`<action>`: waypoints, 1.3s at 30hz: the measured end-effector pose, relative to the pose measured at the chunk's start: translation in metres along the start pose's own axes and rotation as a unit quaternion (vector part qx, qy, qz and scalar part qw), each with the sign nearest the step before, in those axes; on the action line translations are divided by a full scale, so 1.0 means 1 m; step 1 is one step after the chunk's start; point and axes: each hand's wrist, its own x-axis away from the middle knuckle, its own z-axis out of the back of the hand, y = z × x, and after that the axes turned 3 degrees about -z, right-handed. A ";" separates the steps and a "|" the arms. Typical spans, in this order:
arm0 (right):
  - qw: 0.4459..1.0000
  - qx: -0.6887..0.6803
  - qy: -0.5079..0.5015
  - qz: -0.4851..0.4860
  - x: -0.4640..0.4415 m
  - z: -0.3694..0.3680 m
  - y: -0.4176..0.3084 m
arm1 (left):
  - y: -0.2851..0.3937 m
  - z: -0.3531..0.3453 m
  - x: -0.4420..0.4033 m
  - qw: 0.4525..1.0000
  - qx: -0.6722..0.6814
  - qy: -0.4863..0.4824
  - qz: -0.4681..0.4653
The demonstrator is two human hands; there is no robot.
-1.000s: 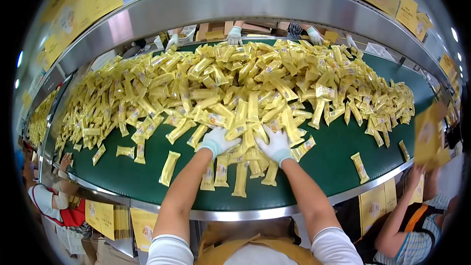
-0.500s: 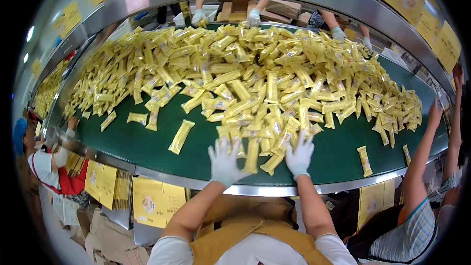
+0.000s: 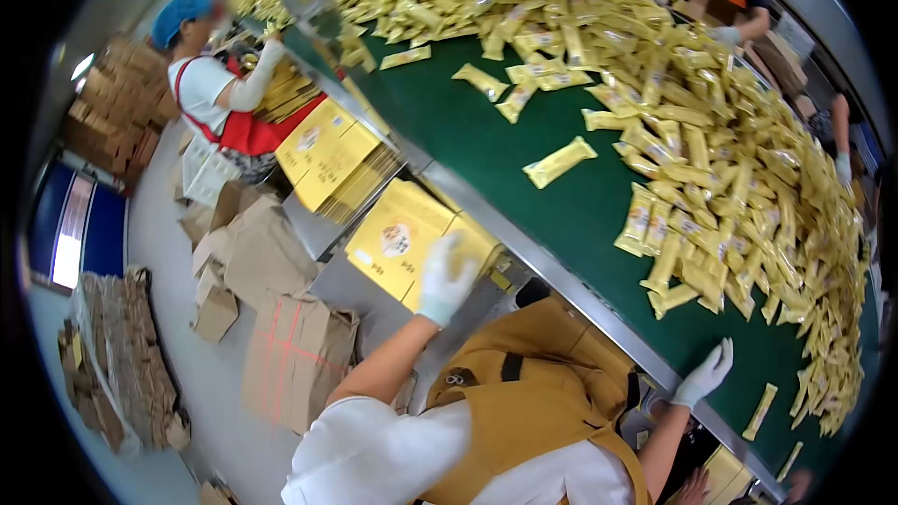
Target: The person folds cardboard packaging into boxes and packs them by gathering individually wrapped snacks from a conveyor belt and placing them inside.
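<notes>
My left hand [image 3: 447, 279], in a white glove and slightly blurred, is over the right part of a flat yellow printed carton [image 3: 383, 248] beside the conveyor. Its thumb stands apart from its curved fingers, and I cannot tell whether it touches the carton. My right hand [image 3: 703, 376], also gloved in white, is at the near edge of the green conveyor belt [image 3: 458, 140] with fingers stretched out and nothing held. Yellow wrapped snack bars [image 3: 730, 196] lie heaped on the belt. One loose bar [image 3: 559, 163] lies apart from the heap, and another bar [image 3: 760, 411] is right of my right hand.
A metal rail [image 3: 561, 285] edges the belt. A stack of yellow cartons [image 3: 327, 154] stands to the left, near a person in a red apron [image 3: 253, 131]. Brown cardboard [image 3: 299, 355] lies on the floor. Gloved people work across the belt.
My view has swung left. My left hand has left the bars on the belt for the yellow cartons. My right hand has come away from the bars to the belt's near edge.
</notes>
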 end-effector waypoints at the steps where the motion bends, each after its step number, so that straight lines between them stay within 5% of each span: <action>1: 1.000 -0.020 -0.008 -0.005 -0.001 0.001 0.004 | -0.049 0.005 0.024 0.986 0.055 0.103 0.123; 2: 1.000 -0.016 -0.016 -0.010 -0.003 -0.001 0.006 | -0.093 0.012 0.047 0.943 0.109 0.203 0.241; 5: 0.999 0.006 -0.036 -0.009 -0.005 -0.007 0.006 | -0.151 0.037 0.090 0.859 -0.153 0.185 0.452; 7: 0.999 0.013 -0.042 -0.005 -0.007 -0.011 0.007 | -0.184 0.030 0.099 0.766 -0.065 0.154 0.621; 10: 0.999 0.021 -0.042 -0.001 -0.008 -0.012 0.010 | -0.162 0.026 0.090 0.576 0.353 0.117 0.728; 13: 0.998 0.039 -0.041 -0.005 -0.006 -0.008 0.011 | -0.225 -0.007 0.110 0.653 0.295 0.095 0.691; 20: 0.999 0.005 0.005 -0.038 -0.007 -0.010 -0.004 | -0.231 0.012 0.119 0.577 0.439 0.061 0.687; 23: 0.998 -0.010 -0.052 0.044 0.002 -0.023 -0.125 | -0.191 0.022 0.103 0.587 0.447 0.073 0.671; 25: 0.947 -0.075 -0.292 0.114 0.015 -0.021 -0.245 | -0.212 0.011 0.120 0.606 0.498 0.079 0.615; 26: 0.884 -0.035 -0.339 0.321 0.017 -0.024 -0.299 | -0.215 0.009 0.123 0.601 0.519 0.081 0.602; 27: 0.820 -0.039 -0.400 0.407 0.018 -0.028 -0.352 | -0.213 0.007 0.122 0.595 0.539 0.081 0.590; 29: 0.682 0.078 -0.576 0.444 0.034 -0.033 -0.415 | -0.192 0.011 0.115 0.614 0.551 0.045 0.563; 31: 0.703 -0.035 -0.518 0.485 0.068 -0.032 -0.444 | -0.267 -0.009 0.154 0.698 0.532 -0.068 0.474; 35: 0.758 -0.189 -0.449 0.434 0.089 -0.018 -0.461 | -0.179 0.016 0.115 0.627 0.495 0.062 0.598; 36: 0.768 -0.182 -0.449 0.419 0.083 0.000 -0.426 | -0.176 0.015 0.114 0.648 0.484 0.064 0.585; 39: 0.888 0.069 -0.353 0.286 -0.001 0.099 -0.157 | -0.211 0.013 0.130 0.648 0.532 0.031 0.545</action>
